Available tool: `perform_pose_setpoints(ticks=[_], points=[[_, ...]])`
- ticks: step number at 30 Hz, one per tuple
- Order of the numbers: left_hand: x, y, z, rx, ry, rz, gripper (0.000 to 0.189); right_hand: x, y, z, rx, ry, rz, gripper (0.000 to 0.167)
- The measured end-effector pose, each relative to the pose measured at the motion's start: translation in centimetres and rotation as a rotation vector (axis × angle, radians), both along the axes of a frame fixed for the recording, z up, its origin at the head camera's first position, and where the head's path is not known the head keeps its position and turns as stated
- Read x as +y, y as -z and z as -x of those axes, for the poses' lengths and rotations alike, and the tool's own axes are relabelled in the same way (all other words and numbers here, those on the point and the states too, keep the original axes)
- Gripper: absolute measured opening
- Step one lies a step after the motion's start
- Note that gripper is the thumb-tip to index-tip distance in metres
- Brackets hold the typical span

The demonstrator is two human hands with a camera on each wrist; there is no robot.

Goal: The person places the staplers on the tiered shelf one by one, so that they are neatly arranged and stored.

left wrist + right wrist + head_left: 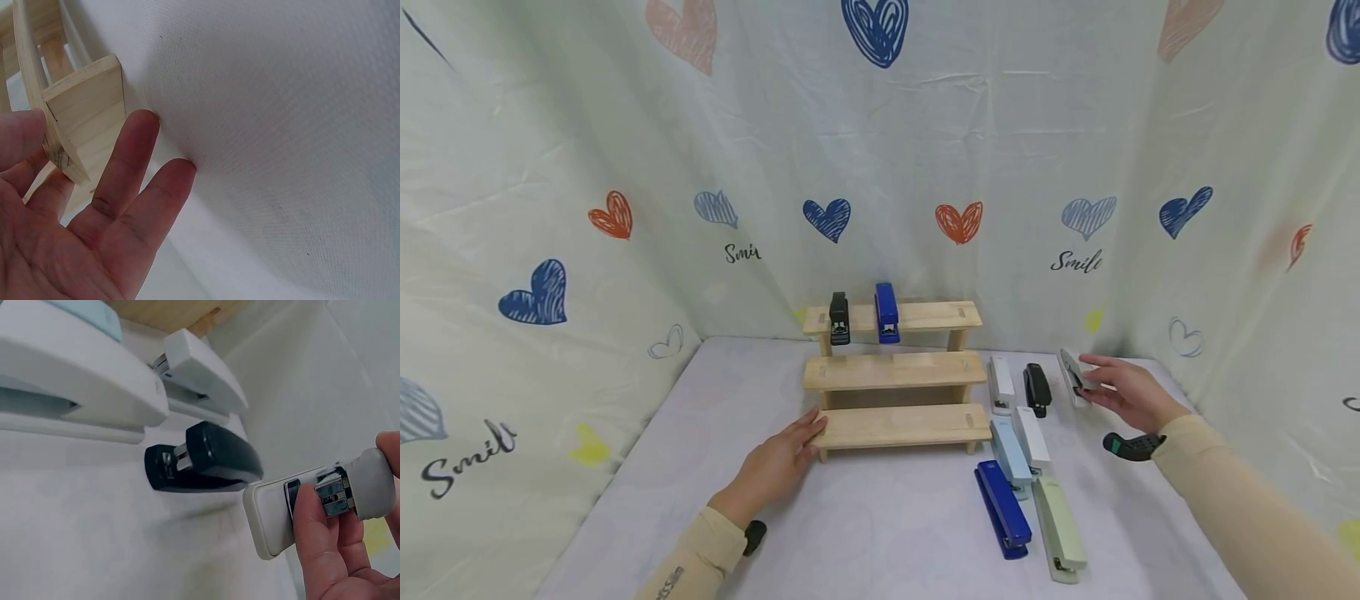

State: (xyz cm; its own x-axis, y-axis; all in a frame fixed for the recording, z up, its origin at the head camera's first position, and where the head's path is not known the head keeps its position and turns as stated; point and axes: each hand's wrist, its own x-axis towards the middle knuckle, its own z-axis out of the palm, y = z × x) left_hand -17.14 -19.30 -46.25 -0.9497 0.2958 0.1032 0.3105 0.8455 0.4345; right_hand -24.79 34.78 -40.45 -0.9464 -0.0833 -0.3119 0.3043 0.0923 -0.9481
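At the left end of a three-step wooden rack (895, 427), my left hand (775, 458) grips the lowest board. Thumb and index finger pinch its corner in the left wrist view, while two other fingers (165, 194) stretch out over the white cloth. My right hand (1129, 394) holds a light grey-white stapler (1070, 379) at the far right, with fingers (315, 534) between its arm and base. Beside it lies a black stapler (1037, 389). On the top step stand another black stapler (839, 318) and a blue stapler (887, 312).
Right of the rack lie two white staplers (1001, 383) (1032, 437), a light blue stapler (1011, 452), a dark blue stapler (1003, 510) and a pale green stapler (1060, 527). A curtain (910, 142) with printed hearts surrounds the white-covered table (850, 525).
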Motion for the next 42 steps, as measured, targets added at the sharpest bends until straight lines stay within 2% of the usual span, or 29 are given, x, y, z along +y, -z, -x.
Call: perform_pose_setpoints(ticks=[12,20,31,42], points=[[0.0,-0.1,0.0,-0.007,-0.004,0.011,0.050,-4.7,-5.9,1.5,0.003,-0.003,0.093,0.063],[0.0,-0.2,-0.1,-0.005,0.001,0.003,0.050,-9.2,-8.6,2.9,0.071,-0.046,0.101,0.058],[0.0,-0.1,0.0,0.015,0.010,0.000,0.049,-15.3,-10.4,4.3,0.093,-0.084,0.048,0.054],[0.0,-0.2,-0.1,0.014,0.010,0.005,0.049,-19.0,-9.8,5.8,0.063,-0.067,0.007,0.050]])
